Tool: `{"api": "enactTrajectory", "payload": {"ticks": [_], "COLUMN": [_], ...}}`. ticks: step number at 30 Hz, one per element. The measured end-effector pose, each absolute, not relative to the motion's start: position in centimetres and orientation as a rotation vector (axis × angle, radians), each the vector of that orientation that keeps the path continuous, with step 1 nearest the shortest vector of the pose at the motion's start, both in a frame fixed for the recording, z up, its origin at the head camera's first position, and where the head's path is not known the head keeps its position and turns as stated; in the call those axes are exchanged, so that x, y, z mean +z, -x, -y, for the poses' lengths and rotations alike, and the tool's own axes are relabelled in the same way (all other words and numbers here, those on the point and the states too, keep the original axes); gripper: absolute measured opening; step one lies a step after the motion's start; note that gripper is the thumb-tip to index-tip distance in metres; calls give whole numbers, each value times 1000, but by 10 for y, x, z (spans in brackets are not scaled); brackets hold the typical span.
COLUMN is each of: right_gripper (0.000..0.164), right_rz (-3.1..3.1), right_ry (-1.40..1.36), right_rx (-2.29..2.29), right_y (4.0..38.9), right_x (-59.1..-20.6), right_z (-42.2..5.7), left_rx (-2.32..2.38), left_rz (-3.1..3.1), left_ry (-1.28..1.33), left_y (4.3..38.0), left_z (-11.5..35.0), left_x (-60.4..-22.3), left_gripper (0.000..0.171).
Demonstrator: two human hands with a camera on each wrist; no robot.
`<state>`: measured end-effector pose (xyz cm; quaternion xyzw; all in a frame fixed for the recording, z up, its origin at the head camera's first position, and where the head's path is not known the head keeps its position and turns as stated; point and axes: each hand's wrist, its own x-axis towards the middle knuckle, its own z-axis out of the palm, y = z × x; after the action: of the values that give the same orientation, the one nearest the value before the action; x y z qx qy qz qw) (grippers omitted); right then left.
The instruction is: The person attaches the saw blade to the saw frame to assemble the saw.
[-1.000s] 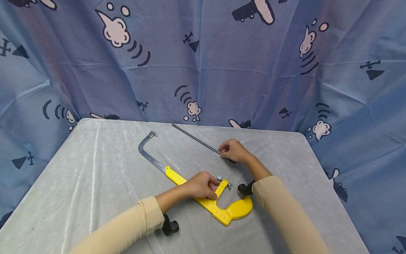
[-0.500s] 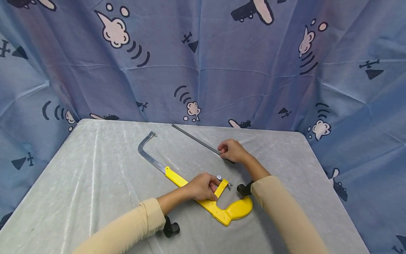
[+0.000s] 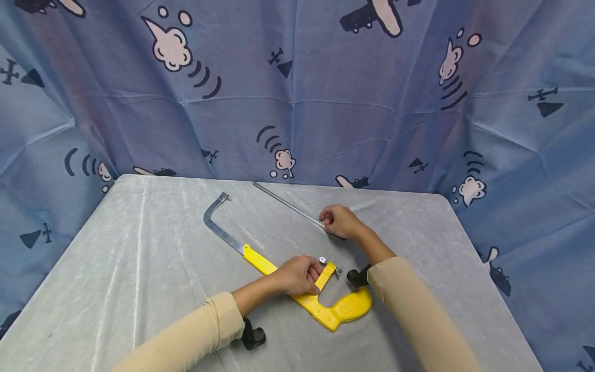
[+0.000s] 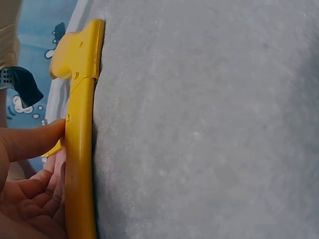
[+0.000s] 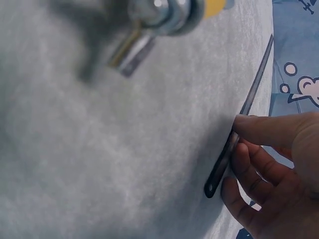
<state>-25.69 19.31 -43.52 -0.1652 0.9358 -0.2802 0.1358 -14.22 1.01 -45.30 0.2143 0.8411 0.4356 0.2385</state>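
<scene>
A yellow hacksaw frame (image 3: 260,261) with a bare metal front arm lies diagonally on the table, no blade spanning it. My left hand (image 3: 297,275) grips it by the yellow bar beside the short rear post; in the left wrist view the thumb presses the yellow frame (image 4: 79,164) and the fingers curl behind it. Farther back, my right hand (image 3: 342,221) pinches a slim hacksaw blade (image 3: 289,204) near its dark, rounded end. That end shows a small hole in the right wrist view, where the blade (image 5: 255,82) stretches away past the thumb.
Pale grey cloth covers the table (image 3: 149,243). Behind it hangs a blue patterned curtain (image 3: 334,108). A metal screw fitting (image 5: 164,15) of the frame looms close to the right wrist camera. Black wrist devices (image 3: 253,336) hang below both sleeves.
Both hands keep their hold. The blade has turned slightly in the right fingers, its visible face going from dark to shiny. The left hand has slid a little toward the rear post.
</scene>
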Motion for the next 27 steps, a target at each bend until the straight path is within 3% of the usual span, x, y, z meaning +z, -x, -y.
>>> {"api": "enactTrajectory", "payload": {"ticks": [19, 27], "right_gripper": [15, 10], "right_rz": [-2660, -2654], "right_ry": [550, 451], "right_rx": [-932, -880], "right_y": [258, 258], "right_x": [-442, -441], "right_z": [-196, -192], "left_rx": [1196, 1233], "left_rz": [-2304, -2268], "left_ry": [-573, -556], "left_y": [139, 140], "left_z": [-9, -9], "left_x": [-453, -457], "left_gripper": [30, 30]}}
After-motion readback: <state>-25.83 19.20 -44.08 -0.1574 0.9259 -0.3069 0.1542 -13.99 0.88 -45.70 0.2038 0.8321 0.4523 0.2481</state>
